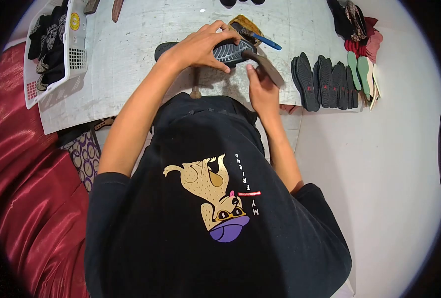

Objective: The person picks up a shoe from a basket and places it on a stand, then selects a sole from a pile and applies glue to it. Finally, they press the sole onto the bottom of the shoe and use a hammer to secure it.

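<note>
My left hand lies across a dark shoe sole with a pale ribbed pattern, thumb on the near side and fingers over the far side. The sole's other end sticks out beyond the wrist. In my right hand is a brown, curved, flat piece, pinched with the thumb in front; its upper end meets the right end of the sole. I cannot make out exactly what this piece is. A wooden handle points toward me from under my left hand.
Behind the sole sits a stained yellowish tray with a blue-handled brush. Several black soles stand at right beside green soles. A white basket with dark patterned pieces is at left. Dark and red material lies far right.
</note>
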Demonstrator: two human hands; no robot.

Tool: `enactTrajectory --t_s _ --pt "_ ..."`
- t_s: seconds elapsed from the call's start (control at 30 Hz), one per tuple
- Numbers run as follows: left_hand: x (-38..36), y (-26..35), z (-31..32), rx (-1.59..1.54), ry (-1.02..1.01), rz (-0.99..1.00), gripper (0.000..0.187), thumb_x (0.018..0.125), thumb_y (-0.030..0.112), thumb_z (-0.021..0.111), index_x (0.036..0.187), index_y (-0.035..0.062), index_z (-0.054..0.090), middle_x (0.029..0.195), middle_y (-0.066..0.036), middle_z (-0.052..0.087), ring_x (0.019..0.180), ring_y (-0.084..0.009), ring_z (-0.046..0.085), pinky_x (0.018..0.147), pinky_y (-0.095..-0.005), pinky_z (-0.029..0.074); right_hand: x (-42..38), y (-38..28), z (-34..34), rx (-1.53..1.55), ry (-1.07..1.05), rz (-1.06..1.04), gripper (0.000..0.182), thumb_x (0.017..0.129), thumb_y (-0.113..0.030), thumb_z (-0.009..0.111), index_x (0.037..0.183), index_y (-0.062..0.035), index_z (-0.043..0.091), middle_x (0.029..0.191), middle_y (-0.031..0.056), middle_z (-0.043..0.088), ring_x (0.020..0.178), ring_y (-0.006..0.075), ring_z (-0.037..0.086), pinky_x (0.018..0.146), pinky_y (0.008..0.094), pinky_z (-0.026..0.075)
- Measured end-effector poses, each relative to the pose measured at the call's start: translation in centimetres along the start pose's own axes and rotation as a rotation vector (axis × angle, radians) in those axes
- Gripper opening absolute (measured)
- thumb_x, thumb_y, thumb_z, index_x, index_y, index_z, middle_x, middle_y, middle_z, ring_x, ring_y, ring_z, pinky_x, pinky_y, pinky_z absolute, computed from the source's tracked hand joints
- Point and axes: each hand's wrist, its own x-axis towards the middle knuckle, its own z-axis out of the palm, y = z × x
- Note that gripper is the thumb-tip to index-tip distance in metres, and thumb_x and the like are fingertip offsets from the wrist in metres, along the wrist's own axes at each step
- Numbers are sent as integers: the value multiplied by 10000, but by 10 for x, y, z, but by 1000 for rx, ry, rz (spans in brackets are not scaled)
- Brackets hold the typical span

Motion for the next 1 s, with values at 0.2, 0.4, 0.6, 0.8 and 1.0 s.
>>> enactTrajectory --t_s 0.2,0.4,0.6,0.8,1.0 --pt "18 -26 3 -158 -113 238 662 849 498 812 1375 169 581 1242 -52 569 1142 -289 588 1011 -418 473 38 -16 -23 -129 -304 101 279 968 -215 667 1075 43 686 745 210 658 643 320 584 659 423 480" --pt "13 -13 8 -64 -69 90 390 1070 494 517 1319 217 631 1238 -65 694 1154 -316 654 978 -446 523 36 -22 -26 -168 -350 142 277 981 -228 666 1058 36 697 729 183 664 638 263 615 646 397 484" --pt "14 -8 5 8 -53 157 368 1066 459 513 1359 319 687 1233 -46 731 1131 -313 677 956 -460 552 31 -61 -45 153 -443 387 340 1079 -296 567 957 15 627 660 42 553 538 114 518 517 294 415" --pt "15 -7 6 -29 -35 164 338 1044 408 559 1336 342 716 1234 -41 738 1131 -305 686 970 -438 554 -13 -20 -2 -25 -20 -16 298 1100 -194 479 1096 38 666 741 52 630 652 224 611 644 389 516" --pt "14 -6 6 -19 -34 134 333 1049 392 565 1345 352 714 1150 -63 744 1074 -314 694 941 -444 559 -3 -51 -16 89 -97 103 205 1077 -117 535 1029 36 663 729 49 594 674 197 554 653 373 474"
